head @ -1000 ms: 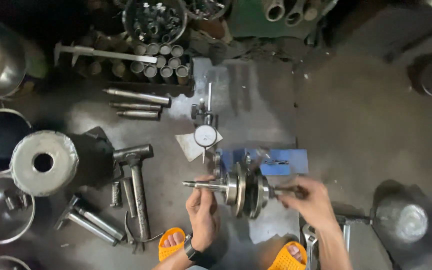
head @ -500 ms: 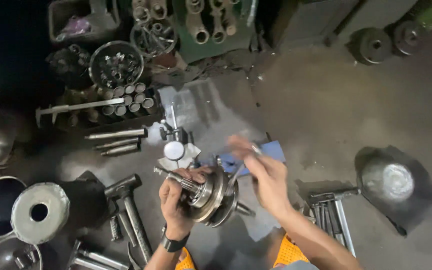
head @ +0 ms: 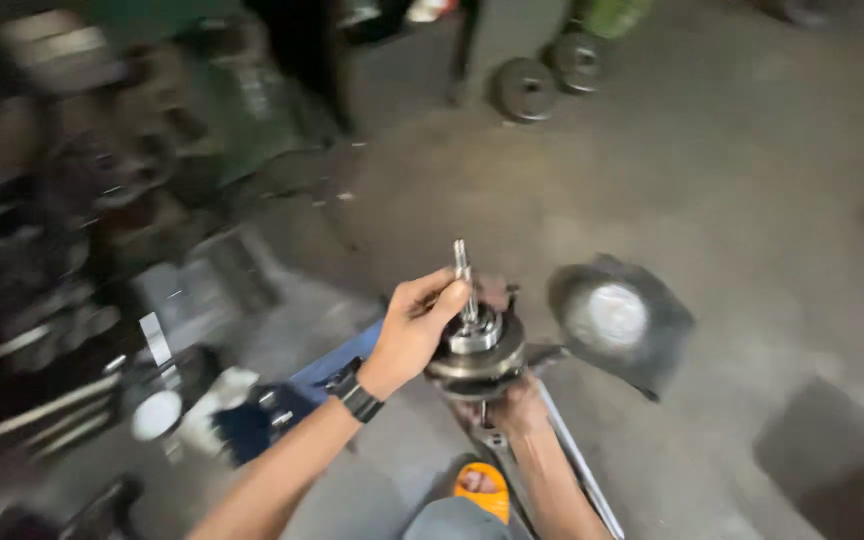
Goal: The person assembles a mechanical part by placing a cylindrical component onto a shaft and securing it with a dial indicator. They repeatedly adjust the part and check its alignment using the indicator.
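Crankshaft assy (head: 477,350) is held upright betw. both hands, its thin threaded shaft end (head: 462,262) pointing up, clear of the fingers. Left hand (head: 414,330) wraps the upper part: fingers curled and closed round the shaft just above the bearing collar (head: 474,336), thumb side twd the shaft; black wrist strap (head: 357,395) sits on that forearm. Right hand (head: 514,405) is under the grip, cupping the lower side of the round flywheel webs (head: 472,368); its fingers are mostly hidden behind the metal, so how tight it holds can't be told beyond contact from below. A short stub of the lower shaft (head: 482,412) pokes down betw. web and right palm.

Round the grip: to its right, near, a shiny round metal lid or dish (head: 607,315) on a dark cloth. Below, just beside the right forearm, an orange sandal (head: 482,490) and a long steel bar (head: 577,460). Left of and below the left wrist, a blue stand (head: 332,365) and a dial gauge w/ white face (head: 155,414), blurred. Far above, well apart, two dark round discs (head: 550,75) on the concrete floor (head: 752,200). Left side is motion-blurred; tools there can't be made out.
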